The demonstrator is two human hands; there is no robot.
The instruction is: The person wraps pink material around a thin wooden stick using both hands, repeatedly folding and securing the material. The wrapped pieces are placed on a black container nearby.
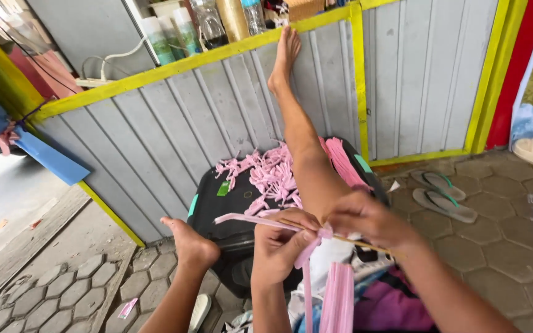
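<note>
Both hands (325, 231) pinch pink strip (251, 219) round thin stick (365, 243) (over lap)

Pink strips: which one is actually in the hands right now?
The long pink strip pinched by the left hand against the thin wooden stick that the right hand holds; the others lie loose on the black case.

I have one view only, from the camera on the head: it looks down and forward, close over both hands, past the raised leg to the grey wall (174, 123).
</note>
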